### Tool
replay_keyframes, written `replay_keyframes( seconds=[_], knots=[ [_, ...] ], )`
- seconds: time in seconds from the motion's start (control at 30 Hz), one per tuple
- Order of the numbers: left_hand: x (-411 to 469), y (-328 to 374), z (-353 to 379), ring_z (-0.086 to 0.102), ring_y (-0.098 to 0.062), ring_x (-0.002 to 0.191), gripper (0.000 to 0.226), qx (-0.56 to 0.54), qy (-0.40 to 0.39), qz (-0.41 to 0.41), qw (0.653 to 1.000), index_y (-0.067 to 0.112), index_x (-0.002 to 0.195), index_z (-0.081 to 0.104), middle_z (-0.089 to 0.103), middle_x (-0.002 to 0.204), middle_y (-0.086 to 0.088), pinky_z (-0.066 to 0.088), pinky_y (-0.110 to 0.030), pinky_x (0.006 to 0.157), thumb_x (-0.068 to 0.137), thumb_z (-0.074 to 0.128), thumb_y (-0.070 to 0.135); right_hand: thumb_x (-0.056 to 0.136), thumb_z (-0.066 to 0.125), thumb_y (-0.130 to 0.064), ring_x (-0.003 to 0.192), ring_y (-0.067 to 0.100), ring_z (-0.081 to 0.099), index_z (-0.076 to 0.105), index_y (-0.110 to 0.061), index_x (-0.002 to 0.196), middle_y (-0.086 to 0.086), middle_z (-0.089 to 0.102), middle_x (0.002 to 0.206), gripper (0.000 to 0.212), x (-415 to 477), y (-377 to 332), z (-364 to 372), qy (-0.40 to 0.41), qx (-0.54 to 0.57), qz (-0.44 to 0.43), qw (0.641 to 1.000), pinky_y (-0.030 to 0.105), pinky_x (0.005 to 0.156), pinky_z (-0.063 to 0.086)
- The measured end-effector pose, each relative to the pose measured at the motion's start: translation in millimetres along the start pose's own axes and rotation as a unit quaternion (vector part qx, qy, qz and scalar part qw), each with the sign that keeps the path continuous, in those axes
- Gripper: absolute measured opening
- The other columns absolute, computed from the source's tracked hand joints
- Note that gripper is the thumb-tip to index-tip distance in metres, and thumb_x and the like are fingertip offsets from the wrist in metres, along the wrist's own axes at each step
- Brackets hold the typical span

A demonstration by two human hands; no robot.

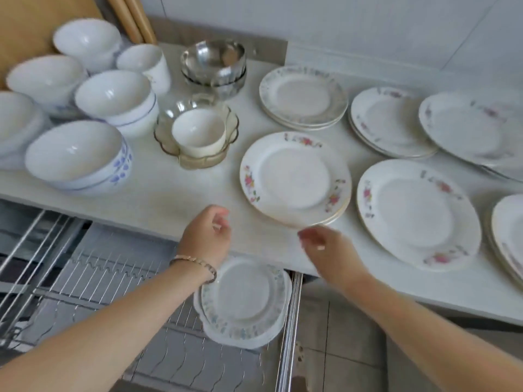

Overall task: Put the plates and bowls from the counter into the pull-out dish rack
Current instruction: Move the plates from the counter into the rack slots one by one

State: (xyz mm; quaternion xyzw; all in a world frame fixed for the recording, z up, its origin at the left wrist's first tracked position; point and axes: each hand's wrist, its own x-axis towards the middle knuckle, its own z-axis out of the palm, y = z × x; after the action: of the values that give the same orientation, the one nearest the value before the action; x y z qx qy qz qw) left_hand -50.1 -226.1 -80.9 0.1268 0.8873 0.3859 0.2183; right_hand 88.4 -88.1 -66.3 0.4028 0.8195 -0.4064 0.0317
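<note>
There were six stacks of plates (295,176) on the counter, two steel bowls (212,63), and two hands (206,236).

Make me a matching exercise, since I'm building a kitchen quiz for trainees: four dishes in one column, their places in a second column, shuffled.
Things:
1. steel bowls
2. small white cup
3. blue-flowered plates
4. pink-flowered plate

Places:
A. in the pull-out dish rack
B. on the counter, nearest the right hand
C. inside the glass dish
D. at the back of the counter, near the wall

Pairs: 1-D, 2-C, 3-A, 4-B
</note>
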Motion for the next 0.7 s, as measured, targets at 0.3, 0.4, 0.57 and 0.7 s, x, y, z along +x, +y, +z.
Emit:
replay_keyframes(
  seconds=[0.3,0.4,0.57,0.7],
  knots=[
    [71,63,46,0.057,-0.025,0.090,0.052,-0.145,-0.032,-0.238,0.960,-0.002,0.129,0.046,0.061,0.097,-0.011,0.050,-0.039,0.097,0.083,0.061,0.017,0.095,0.040,-0.020,0.124,0.035,0.048,0.039,-0.001,0.134,0.019,0.046,0.137,0.043,148,-4,-79,0.029,-0.137,0.064,0.988,0.037,0.097,0.041],
    [78,66,62,0.059,-0.029,0.099,0.046,-0.084,-0.018,-0.245,0.966,-0.001,0.126,0.046,0.061,0.119,-0.017,0.047,-0.034,0.089,0.084,0.060,0.015,0.095,0.040,-0.022,0.108,0.036,0.058,0.050,0.002,0.119,0.021,0.060,0.117,0.036,173,0,-81,0.003,-0.145,0.092,0.985,0.031,0.076,0.041],
    [85,59,65,0.058,-0.028,0.098,0.032,-0.037,0.009,-0.223,0.974,0.003,0.114,0.046,0.056,0.112,-0.017,0.044,-0.031,0.084,0.084,0.058,0.006,0.091,0.051,-0.022,0.087,0.034,0.065,0.057,-0.002,0.095,0.013,0.060,0.083,0.021,173,7,-73,0.009,-0.095,0.096,0.991,0.026,0.055,0.040],
    [55,43,48,0.048,-0.020,0.085,0.022,-0.047,0.022,-0.175,0.983,0.009,0.098,0.035,0.051,0.106,-0.009,0.036,-0.025,0.074,0.087,0.052,0.003,0.087,0.054,-0.025,0.088,0.034,0.065,0.056,-0.005,0.108,0.010,0.064,0.091,0.029,137,2,-68,0.054,-0.038,0.053,0.996,0.034,0.072,0.050]
  ],
)
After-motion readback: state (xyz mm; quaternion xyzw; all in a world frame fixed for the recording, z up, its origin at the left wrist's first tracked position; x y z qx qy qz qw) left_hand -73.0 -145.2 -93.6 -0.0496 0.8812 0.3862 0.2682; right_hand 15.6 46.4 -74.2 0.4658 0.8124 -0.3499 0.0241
